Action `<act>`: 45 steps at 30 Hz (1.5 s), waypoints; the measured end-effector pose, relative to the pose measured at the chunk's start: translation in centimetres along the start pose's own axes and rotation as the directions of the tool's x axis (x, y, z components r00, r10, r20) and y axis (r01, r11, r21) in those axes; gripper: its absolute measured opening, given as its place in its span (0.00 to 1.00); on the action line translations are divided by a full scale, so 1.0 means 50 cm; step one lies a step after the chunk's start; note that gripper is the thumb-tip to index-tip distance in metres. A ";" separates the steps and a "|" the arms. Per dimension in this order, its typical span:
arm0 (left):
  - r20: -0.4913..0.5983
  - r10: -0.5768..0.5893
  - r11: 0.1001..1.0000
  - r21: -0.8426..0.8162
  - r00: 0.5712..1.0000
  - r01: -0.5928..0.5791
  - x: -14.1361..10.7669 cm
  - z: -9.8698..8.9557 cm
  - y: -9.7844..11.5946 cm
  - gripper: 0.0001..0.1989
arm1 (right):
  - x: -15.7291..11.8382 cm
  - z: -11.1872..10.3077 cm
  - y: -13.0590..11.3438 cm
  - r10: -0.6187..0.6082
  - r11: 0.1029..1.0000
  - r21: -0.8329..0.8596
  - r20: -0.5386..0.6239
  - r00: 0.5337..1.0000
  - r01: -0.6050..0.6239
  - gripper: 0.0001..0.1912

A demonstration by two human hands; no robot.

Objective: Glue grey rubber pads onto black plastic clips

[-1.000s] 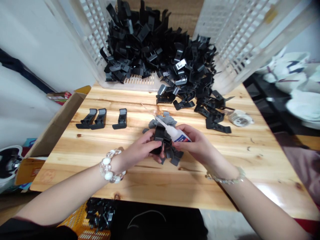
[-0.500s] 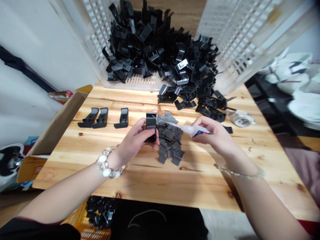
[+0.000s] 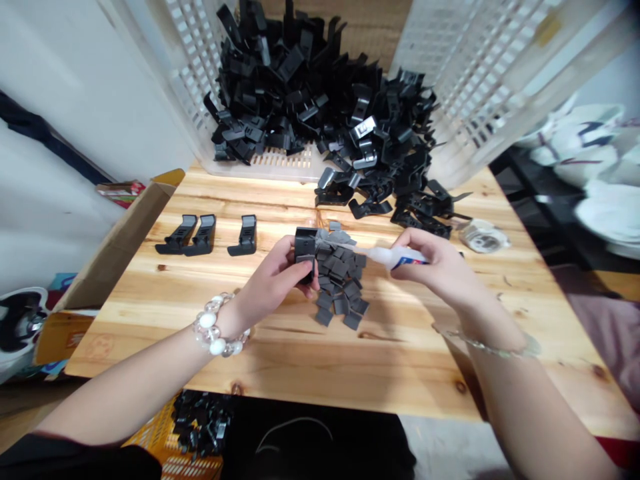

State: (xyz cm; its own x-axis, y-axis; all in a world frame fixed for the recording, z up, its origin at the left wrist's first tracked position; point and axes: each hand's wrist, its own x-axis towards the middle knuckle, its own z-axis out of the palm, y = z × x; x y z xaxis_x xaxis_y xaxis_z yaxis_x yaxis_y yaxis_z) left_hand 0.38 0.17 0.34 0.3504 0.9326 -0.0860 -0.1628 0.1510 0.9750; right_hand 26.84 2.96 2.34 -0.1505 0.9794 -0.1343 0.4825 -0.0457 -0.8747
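My left hand grips a bent black plastic clip, thumb across its lower part. In my right hand is a small white glue bottle with a long thin nozzle, held level and pointing left. The nozzle's tip is close to the clip's upper right edge; whether it touches I cannot tell. Under the nozzle lies a heap of small dark grey square pads. To the left, three more black clips lie in a row on the wooden table.
A white perforated crate at the back lies open toward me, and black clips spill from it. A roll of clear tape is at the right. Below the table's front edge, a yellow crate holds more black parts.
My right hand and the glue bottle have shifted slightly right, drawing the nozzle away from the clip's middle. The clip in my left hand has turned a little.
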 end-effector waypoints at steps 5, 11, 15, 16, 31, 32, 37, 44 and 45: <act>-0.013 0.015 0.999 0.039 1.000 -0.014 0.002 0.000 -0.002 0.04 | -0.002 -0.007 -0.002 -0.021 0.998 0.062 -0.005 1.000 0.021 0.11; -0.007 0.002 0.999 0.046 1.000 -0.002 0.003 -0.001 0.000 0.03 | -0.002 -0.007 0.006 -0.028 0.999 0.037 -0.011 1.000 0.028 0.11; 0.004 -0.007 1.000 0.030 1.000 0.007 0.002 -0.001 -0.004 0.04 | -0.004 -0.008 0.004 -0.083 0.913 0.398 -0.049 0.995 0.096 0.15; 0.017 -0.017 1.000 0.027 1.000 0.016 0.001 0.000 -0.005 0.04 | -0.005 -0.005 0.001 -0.091 0.871 0.478 -0.061 0.994 0.109 0.17; 0.173 -0.234 0.972 0.017 0.957 0.234 -0.016 0.030 -0.033 0.16 | -0.049 0.117 -0.026 0.000 0.918 0.389 0.204 0.979 -0.081 0.12; 0.176 -0.245 0.969 0.024 0.953 0.245 -0.018 0.032 -0.032 0.16 | -0.050 0.119 -0.027 0.002 0.932 0.355 0.188 0.982 -0.069 0.11; 0.191 -0.298 0.955 0.074 0.935 0.289 -0.023 0.038 -0.032 0.13 | -0.050 0.124 -0.022 -0.109 0.976 0.196 0.077 0.991 0.092 0.06; 0.199 -0.306 0.951 0.113 0.931 0.289 -0.024 0.040 -0.035 0.10 | -0.054 0.128 -0.018 -0.345 0.937 -0.007 0.131 0.929 0.349 0.02; 0.198 -0.309 0.950 0.118 0.930 0.290 -0.025 0.041 -0.034 0.10 | -0.054 0.126 -0.020 -0.354 0.933 -0.018 0.141 0.924 0.360 0.03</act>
State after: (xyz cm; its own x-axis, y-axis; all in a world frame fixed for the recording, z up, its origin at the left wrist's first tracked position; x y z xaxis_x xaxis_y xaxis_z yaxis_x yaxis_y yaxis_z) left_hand 2.10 -1.91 -0.78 0.5590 0.7562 -0.3402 0.0556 0.3752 0.9253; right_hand 21.33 -0.88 0.62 -0.4317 0.8940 0.1202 0.4117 0.3138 -0.8556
